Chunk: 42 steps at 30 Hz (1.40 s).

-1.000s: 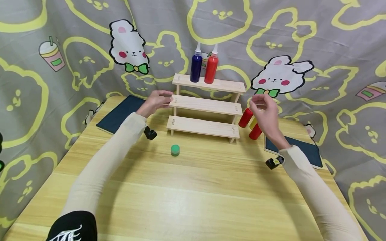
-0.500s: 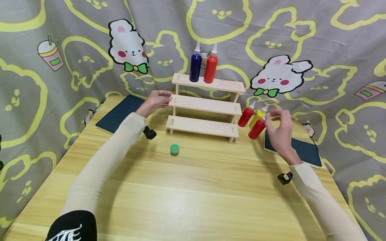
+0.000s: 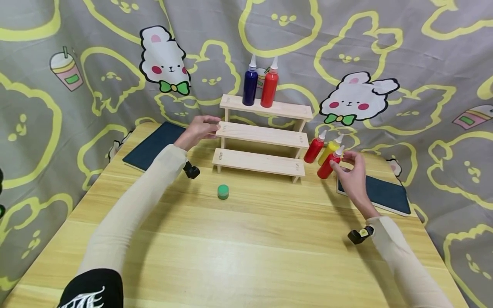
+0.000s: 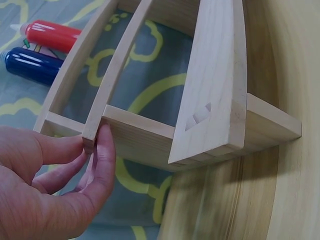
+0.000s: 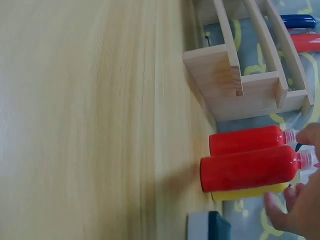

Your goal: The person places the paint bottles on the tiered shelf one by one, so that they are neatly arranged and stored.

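My left hand (image 3: 197,131) pinches the left end of the middle step of a three-tier wooden display stand (image 3: 262,134); the left wrist view shows the thumb above and fingers below that edge. At the right, my right hand (image 3: 353,176) reaches round the front red squeeze bottle (image 3: 327,167), its thumb and fingers spread near the white nozzle. In the right wrist view the fingers (image 5: 280,215) stand apart from the bottle's body. Behind it stand a yellow squeeze bottle (image 3: 322,158) and another red squeeze bottle (image 3: 313,150), all upright.
On the top step stand a dark blue bottle (image 3: 250,87) and a red bottle (image 3: 269,89). A small green-lidded jar (image 3: 223,191) sits before the stand. Dark flat boards lie at left (image 3: 154,145) and right (image 3: 389,194). A patterned curtain (image 3: 215,25) hangs behind the table.
My right hand has moved right and down from over the right-hand bottles to beside the front red bottle, uncovering their nozzles. The left hand keeps its place on the stand.
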### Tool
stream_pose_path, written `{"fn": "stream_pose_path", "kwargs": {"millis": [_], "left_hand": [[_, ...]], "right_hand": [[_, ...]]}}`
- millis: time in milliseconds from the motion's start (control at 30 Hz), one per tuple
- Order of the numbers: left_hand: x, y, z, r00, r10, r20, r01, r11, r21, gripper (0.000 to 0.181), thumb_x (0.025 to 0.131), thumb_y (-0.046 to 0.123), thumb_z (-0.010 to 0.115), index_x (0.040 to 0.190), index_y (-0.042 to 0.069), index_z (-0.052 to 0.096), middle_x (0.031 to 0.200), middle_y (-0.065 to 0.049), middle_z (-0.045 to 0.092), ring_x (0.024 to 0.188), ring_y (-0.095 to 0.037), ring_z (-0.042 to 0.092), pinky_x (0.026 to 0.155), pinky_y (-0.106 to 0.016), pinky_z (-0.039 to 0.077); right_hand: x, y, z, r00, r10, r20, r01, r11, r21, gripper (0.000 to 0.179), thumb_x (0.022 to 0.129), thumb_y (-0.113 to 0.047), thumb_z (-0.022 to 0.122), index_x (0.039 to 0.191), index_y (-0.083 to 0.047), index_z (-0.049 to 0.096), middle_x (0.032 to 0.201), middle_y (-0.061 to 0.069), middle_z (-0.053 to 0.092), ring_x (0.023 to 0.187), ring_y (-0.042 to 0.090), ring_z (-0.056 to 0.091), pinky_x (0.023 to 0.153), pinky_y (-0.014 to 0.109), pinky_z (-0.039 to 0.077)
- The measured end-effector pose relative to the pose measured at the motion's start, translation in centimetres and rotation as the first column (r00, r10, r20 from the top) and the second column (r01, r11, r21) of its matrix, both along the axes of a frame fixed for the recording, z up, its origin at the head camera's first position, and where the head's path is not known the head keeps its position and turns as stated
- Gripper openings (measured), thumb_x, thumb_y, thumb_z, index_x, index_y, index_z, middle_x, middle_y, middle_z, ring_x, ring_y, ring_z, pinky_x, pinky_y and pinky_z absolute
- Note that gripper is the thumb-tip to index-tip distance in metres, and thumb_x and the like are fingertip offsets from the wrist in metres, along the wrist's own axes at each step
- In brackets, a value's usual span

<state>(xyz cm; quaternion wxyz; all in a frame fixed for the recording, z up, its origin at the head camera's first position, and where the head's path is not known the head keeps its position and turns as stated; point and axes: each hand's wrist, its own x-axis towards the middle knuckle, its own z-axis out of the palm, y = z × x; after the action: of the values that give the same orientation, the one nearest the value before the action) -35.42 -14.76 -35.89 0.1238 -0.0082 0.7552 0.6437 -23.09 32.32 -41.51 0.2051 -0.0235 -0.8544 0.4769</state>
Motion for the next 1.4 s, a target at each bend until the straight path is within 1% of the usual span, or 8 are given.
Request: {"fn": "stream_pose_path", "kwargs": {"millis": [133,267,467,667,767,967,1200,1400], "left_hand": [[0.0,0.0,-0.1,1.0,0.0,0.015,0.0,1.0,0.026,0.044,0.106,0.006,0.061,0.149,0.001,0.054,0.121,-0.013,0.06,0.094,-0.018,0.063,0.112,-0.049,0.053],[0.0,0.0,-0.1,1.0,-0.01,0.015,0.009,0.999,0.034,0.045,0.106,0.006,0.06,0.15,0.001,0.053,0.122,-0.014,0.061,0.093,-0.017,0.064,0.112,-0.05,0.053],[0.0,0.1,-0.1,1.0,-0.01,0.019,0.01,0.999,0.043,0.045,0.106,0.006,0.06,0.151,0.002,0.053,0.125,-0.014,0.061,0.096,-0.018,0.065,0.113,-0.05,0.052],[0.0,0.1,-0.1,1.0,-0.011,0.017,0.01,0.998,0.054,0.045,0.106,0.006,0.06,0.15,0.001,0.053,0.123,-0.014,0.061,0.092,-0.015,0.066,0.112,-0.05,0.052],[0.0,0.0,-0.2,1.0,-0.009,0.017,0.009,0.998,0.055,0.045,0.106,0.006,0.06,0.15,0.0,0.053,0.124,-0.013,0.061,0.09,-0.014,0.066,0.112,-0.049,0.053],[0.0,-0.1,-0.2,1.0,-0.014,0.018,0.013,0.999,0.04,0.044,0.106,0.007,0.061,0.149,0.001,0.054,0.122,-0.011,0.061,0.093,-0.016,0.065,0.106,-0.043,0.057],[0.1,-0.2,-0.2,1.0,-0.011,0.012,0.011,0.999,0.037,0.045,0.105,0.008,0.062,0.149,0.001,0.054,0.122,-0.01,0.059,0.087,-0.012,0.065,0.079,-0.023,0.063],[0.1,-0.2,-0.2,1.0,-0.024,0.007,0.024,0.999,0.045,0.047,0.105,0.008,0.062,0.151,0.0,0.052,0.123,-0.011,0.059,0.087,-0.013,0.064,0.104,-0.041,0.059]], "right_hand": [[-0.2,0.3,-0.3,0.987,0.055,0.154,-0.06,0.998,0.028,0.064,0.104,-0.024,0.067,0.156,-0.001,0.038,0.149,0.02,0.048,0.134,0.033,0.051,0.096,0.015,0.048],[-0.2,0.4,-0.4,0.978,0.081,0.191,-0.09,0.995,0.042,0.066,0.105,-0.023,0.066,0.16,-0.003,0.035,0.152,0.023,0.049,0.137,0.04,0.05,0.105,0.03,0.049],[-0.6,0.5,-0.8,0.979,0.048,0.2,-0.05,0.999,0.007,0.066,0.103,-0.027,0.07,0.158,-0.004,0.042,0.149,0.022,0.053,0.133,0.036,0.054,0.094,0.013,0.047],[-0.6,0.5,-0.8,0.976,-0.002,0.218,0.013,0.999,-0.048,0.065,0.098,-0.034,0.077,0.152,-0.009,0.053,0.142,0.011,0.059,0.117,0.012,0.058,0.088,0.006,0.049],[-0.5,0.2,-0.1,0.979,-0.01,0.205,0.03,0.995,-0.095,0.064,0.095,-0.036,0.08,0.151,-0.013,0.056,0.136,0.003,0.061,0.11,0.005,0.058,0.082,0.006,0.053],[-0.9,-0.4,2.1,0.993,-0.002,0.12,0.018,0.99,-0.136,0.059,0.093,-0.032,0.081,0.147,-0.017,0.06,0.124,-0.013,0.061,0.111,0.007,0.058,0.083,0.009,0.053],[-1.9,-1.5,4.7,1.0,0.028,0.001,-0.027,0.996,-0.091,0.054,0.095,-0.031,0.08,0.145,-0.02,0.063,0.127,-0.011,0.064,0.113,0.007,0.056,0.086,0.015,0.051],[-3.3,-2.8,7.1,0.996,0.057,-0.071,-0.063,0.994,-0.093,0.053,0.094,-0.035,0.081,0.143,-0.023,0.065,0.134,-0.002,0.065,0.115,0.01,0.056,0.088,0.018,0.052]]}}
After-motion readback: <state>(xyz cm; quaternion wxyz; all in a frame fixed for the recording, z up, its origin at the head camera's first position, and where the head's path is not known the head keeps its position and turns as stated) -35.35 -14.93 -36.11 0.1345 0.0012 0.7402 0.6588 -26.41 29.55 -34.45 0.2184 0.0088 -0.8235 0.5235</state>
